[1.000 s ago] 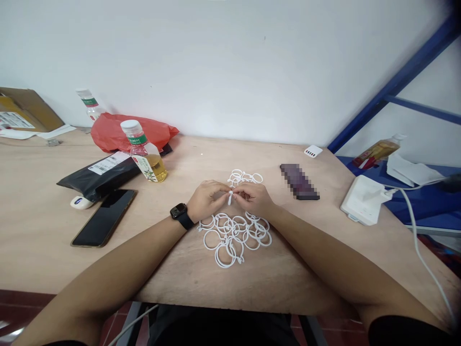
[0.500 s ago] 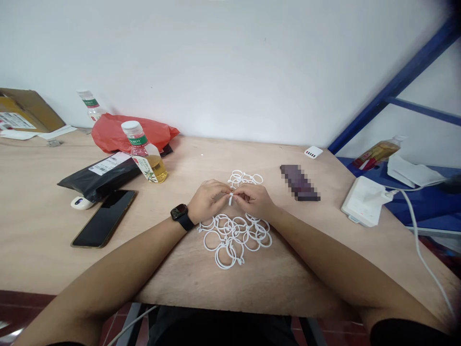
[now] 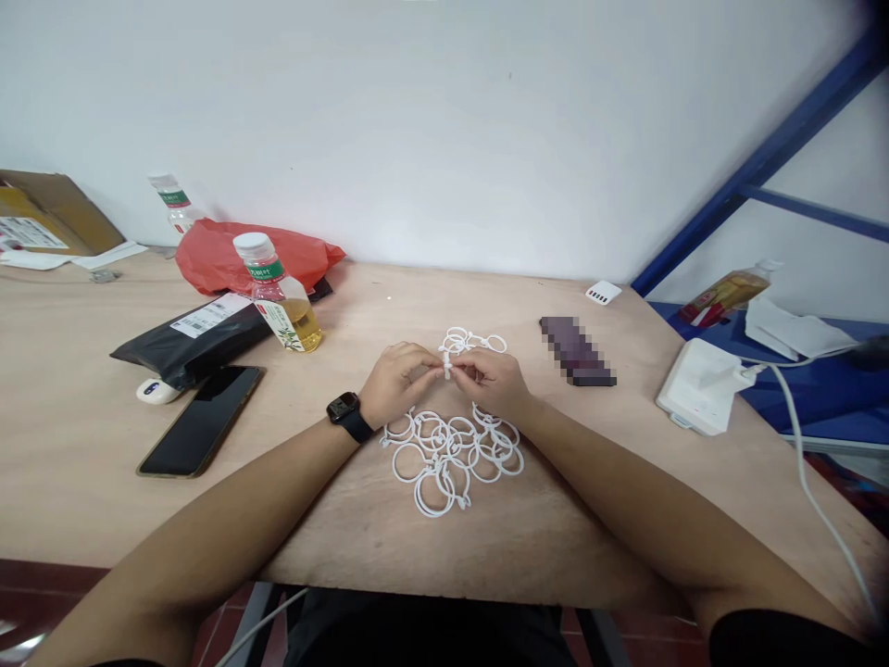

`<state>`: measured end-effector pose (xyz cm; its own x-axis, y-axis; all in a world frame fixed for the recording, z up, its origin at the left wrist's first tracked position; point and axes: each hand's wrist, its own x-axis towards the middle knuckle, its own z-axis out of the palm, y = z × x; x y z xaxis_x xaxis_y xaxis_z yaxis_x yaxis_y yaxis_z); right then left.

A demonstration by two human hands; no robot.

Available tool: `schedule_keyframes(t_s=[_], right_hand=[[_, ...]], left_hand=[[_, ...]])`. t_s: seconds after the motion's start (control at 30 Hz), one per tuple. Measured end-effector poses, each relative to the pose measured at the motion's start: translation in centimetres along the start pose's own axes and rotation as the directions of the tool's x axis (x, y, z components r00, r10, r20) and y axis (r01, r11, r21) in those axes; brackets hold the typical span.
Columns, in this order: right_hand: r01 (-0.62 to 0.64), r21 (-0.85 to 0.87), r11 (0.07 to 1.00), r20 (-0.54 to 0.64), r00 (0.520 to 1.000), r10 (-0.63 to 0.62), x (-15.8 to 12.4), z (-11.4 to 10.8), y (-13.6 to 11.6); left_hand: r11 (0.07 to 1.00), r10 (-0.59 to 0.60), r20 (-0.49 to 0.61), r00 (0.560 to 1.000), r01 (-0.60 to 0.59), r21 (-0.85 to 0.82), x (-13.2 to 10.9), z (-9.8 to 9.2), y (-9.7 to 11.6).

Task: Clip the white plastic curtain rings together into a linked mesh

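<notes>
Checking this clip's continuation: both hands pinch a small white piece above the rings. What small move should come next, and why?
Probably lay the white piece on the smaller heap behind the hands. The left hand and right hand pinch it at the fingertips, between that heap and the larger ring pile; its state is too small to tell.

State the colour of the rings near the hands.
The rings are white; the head view shows them best.

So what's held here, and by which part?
Left hand and right hand pinch one white ring between their fingertips; which part cannot be told.
</notes>
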<state>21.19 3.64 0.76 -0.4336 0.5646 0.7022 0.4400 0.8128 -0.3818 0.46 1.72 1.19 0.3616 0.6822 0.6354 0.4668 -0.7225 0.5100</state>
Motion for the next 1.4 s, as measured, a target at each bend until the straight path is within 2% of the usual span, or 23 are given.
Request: schedule_keyframes(t_s=[0.1, 0.17, 0.2, 0.3, 0.4, 0.63, 0.83, 0.97, 1.07, 1.23, 1.4], right_hand=[[-0.021, -0.152, 0.988, -0.065, 0.998, 0.011, -0.1, -0.2, 0.9], [-0.035, -0.254, 0.967, -0.082, 0.997, 0.014, -0.2, -0.4, 1.7], [-0.045, -0.286, 0.957, -0.083, 0.996, 0.022, -0.3, -0.4, 2.0], [-0.070, -0.312, 0.948, -0.069, 0.996, 0.051, -0.3, -0.4, 2.5], [-0.052, -0.272, 0.961, -0.034, 0.998, 0.045, -0.2, -0.4, 2.3], [-0.047, -0.174, 0.984, 0.001, 0.999, 0.048, -0.1, -0.4, 1.8], [0.056, -0.098, 0.994, 0.081, 0.996, -0.048, -0.2, -0.3, 1.4], [0.118, -0.073, 0.990, 0.141, 0.984, -0.107, -0.3, -0.1, 1.2], [0.138, -0.069, 0.988, 0.183, 0.975, -0.124, -0.3, 0.0, 1.2], [0.123, -0.070, 0.990, 0.228, 0.968, -0.104, -0.2, -0.1, 1.1], [0.006, -0.021, 1.000, 0.178, 0.984, -0.003, -0.1, -0.1, 0.8]], left_hand=[[0.999, -0.023, 0.065, 0.998, 0.025, -0.026, 0.2, -1.1, -0.2], [0.999, -0.003, 0.192, 0.981, 0.013, -0.051, 0.3, -2.0, -0.6], [0.999, 0.011, 0.274, 0.962, -0.002, -0.035, 0.3, -2.5, -0.8], [0.995, -0.044, 0.460, 0.887, -0.003, 0.101, 0.2, -3.6, -1.4], [0.988, -0.091, 0.518, 0.850, 0.011, 0.156, 0.1, -4.0, -1.7], [0.992, -0.037, 0.480, 0.876, -0.027, 0.126, -0.2, -3.1, -2.0], [0.991, -0.022, 0.403, 0.915, -0.034, 0.131, -0.1, -1.9, -1.8], [0.991, -0.050, 0.370, 0.928, 0.001, 0.131, 0.0, -1.5, -1.6], [0.997, -0.063, 0.327, 0.943, 0.049, 0.053, 0.0, -1.3, -1.4], [0.985, -0.091, 0.233, 0.968, 0.122, -0.119, -0.2, -0.9, -0.7], [0.992, -0.065, 0.118, 0.991, 0.077, -0.102, -0.1, -1.0, -0.2]])
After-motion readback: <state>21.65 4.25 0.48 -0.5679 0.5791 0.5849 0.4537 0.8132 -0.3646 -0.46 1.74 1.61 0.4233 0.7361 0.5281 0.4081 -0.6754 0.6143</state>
